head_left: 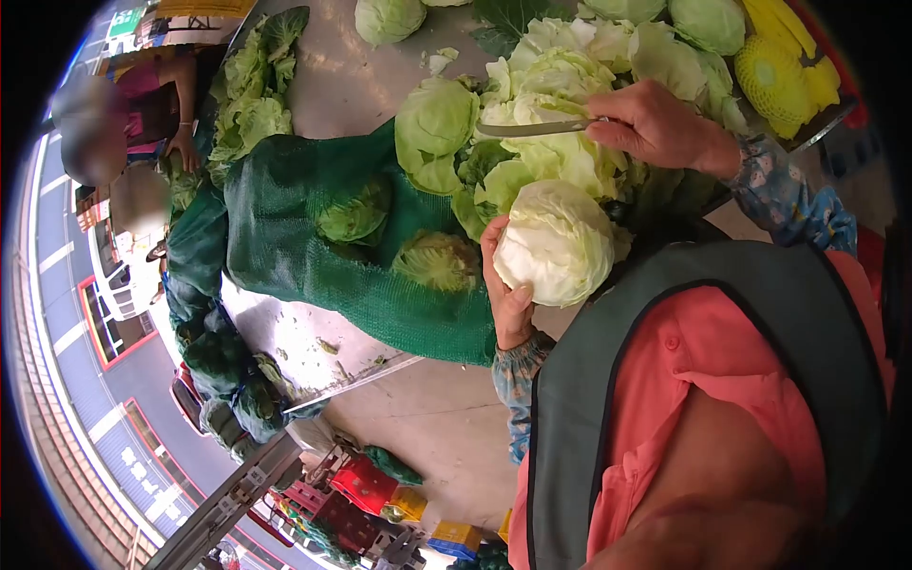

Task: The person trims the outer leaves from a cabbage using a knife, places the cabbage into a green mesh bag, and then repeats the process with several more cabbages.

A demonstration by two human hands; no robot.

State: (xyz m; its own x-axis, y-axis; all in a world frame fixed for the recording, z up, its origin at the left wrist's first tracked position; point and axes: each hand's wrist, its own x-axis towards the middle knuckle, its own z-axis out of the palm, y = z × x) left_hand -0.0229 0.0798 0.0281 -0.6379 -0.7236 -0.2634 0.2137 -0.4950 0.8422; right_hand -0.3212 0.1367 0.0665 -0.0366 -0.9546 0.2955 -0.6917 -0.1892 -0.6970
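Observation:
My left hand (505,285) is wrapped round the near side of a pale, trimmed cabbage (559,242). Above it, my right hand (646,125) grips a knife by its handle, and the blade (532,129) points left over loose cabbage leaves (556,90). The blade is apart from the held cabbage. A greener whole cabbage (437,122) sits left of the leaf heap. Beside my left hand lies a green mesh bag (304,237) with cabbages inside, two of them showing (432,259).
The metal table (347,90) carries more cabbages (389,19) at its far side. Yellow foam netting (774,76) lies at the right. Another person (142,114) stands at the left, near leaves (252,123). Filled mesh bags (214,356) and crates (366,484) stand beyond.

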